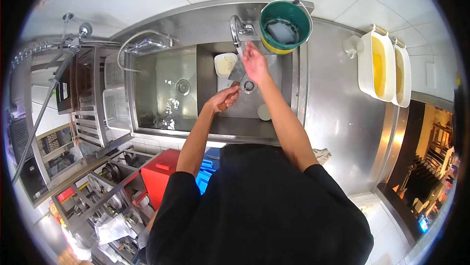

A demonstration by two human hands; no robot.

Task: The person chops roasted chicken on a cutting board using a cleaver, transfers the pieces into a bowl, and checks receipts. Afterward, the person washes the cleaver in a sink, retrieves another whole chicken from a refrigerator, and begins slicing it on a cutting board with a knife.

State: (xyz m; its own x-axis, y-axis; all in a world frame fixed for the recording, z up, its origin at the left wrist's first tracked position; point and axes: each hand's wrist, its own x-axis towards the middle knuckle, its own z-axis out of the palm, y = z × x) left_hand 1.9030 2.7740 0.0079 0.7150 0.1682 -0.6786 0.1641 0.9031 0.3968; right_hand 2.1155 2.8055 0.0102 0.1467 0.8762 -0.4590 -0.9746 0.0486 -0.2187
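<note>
My left hand (225,98) is closed around the wooden handle of a tool with a broad metal blade (237,70). Whether it is a cleaver or a spatula I cannot tell. The blade points up toward the tap (235,32), over the right sink basin (223,124). Just below the spout and right of the blade is my right hand (255,63), fingers extended and holding nothing visible. A white square container (225,64) sits in the basin left of the blade. Beneath my right forearm shows a drain (248,86), and a pale round item (264,112) lies near the front wall.
Behind the basin's right side stands a green bucket (286,23) with liquid in it. The left basin (164,89) holds water. On the right counter (342,118) are white tubs (377,64) with yellow contents. A red box (159,174) is at lower left.
</note>
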